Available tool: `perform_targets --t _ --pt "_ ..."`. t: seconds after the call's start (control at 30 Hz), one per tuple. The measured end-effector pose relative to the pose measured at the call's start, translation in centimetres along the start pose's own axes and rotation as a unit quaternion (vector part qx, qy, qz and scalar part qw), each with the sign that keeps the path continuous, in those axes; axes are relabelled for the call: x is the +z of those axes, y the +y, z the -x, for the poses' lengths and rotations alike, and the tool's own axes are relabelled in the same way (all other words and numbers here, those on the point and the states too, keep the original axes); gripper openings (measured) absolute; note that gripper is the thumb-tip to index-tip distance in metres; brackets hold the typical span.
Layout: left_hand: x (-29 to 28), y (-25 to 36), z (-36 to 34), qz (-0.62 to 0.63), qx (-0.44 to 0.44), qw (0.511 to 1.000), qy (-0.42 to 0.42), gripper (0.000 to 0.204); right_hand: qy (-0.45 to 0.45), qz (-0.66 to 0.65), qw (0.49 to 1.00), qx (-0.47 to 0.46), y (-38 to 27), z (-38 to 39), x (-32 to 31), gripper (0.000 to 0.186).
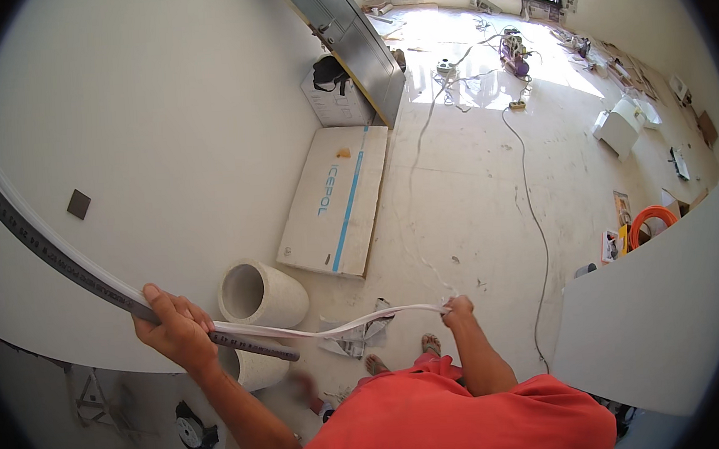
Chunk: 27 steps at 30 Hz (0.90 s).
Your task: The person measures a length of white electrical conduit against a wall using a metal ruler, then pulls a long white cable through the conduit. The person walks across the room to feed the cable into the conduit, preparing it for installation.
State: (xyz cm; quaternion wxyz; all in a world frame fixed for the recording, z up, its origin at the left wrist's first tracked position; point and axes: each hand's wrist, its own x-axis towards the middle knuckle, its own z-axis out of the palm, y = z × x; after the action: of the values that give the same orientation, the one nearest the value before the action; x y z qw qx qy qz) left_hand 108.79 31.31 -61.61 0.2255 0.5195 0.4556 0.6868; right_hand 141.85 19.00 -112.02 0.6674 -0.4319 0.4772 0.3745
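Observation:
My left hand (175, 329) is closed around a long grey strip (61, 254) with printing along it, which rises to the upper left edge, its short end angling down to the right. A thin white strip (397, 309) runs from beside my left hand in a wavy line to my right hand (457, 309), whose fingers are closed on it. A faint, pale thin line trails from near my right hand up along the floor; I cannot tell what it is. Below the white strip lie two pale hollow cylinders (263, 294) and crumpled newspaper (359, 339).
A flat cardboard carton (333, 201) lies along the left wall, beside a grey door (365, 65). Cords cross the floor to a purple machine (515, 59) near the windows. A white panel (634, 330), an orange coil (652, 216) and scattered materials line the right side.

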Motion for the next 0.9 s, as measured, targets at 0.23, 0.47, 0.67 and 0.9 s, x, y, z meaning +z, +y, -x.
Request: perform_targets --t 0.23,0.47,0.67,0.9 --pt "1.0 0.1 0.9 0.009 -0.003 1.0 -0.017 0.046 -0.415 -0.133 0.784 -0.443 -17.2 31.2 10.9 0.021" --pt "0.6 0.2 -0.1 -0.009 0.01 1.0 -0.003 0.048 -0.506 0.774 0.344 -0.164 10.7 11.2 2.1 0.02" --pt "0.4 -0.2 -0.2 0.001 -0.012 1.0 -0.007 0.046 -0.005 0.036 0.998 -0.048 -1.2 0.0 -1.3 0.012" --pt "0.7 -0.6 0.6 0.001 -0.011 1.0 -0.007 0.05 -0.378 -0.114 0.803 -0.445 -16.6 30.8 12.4 0.023"
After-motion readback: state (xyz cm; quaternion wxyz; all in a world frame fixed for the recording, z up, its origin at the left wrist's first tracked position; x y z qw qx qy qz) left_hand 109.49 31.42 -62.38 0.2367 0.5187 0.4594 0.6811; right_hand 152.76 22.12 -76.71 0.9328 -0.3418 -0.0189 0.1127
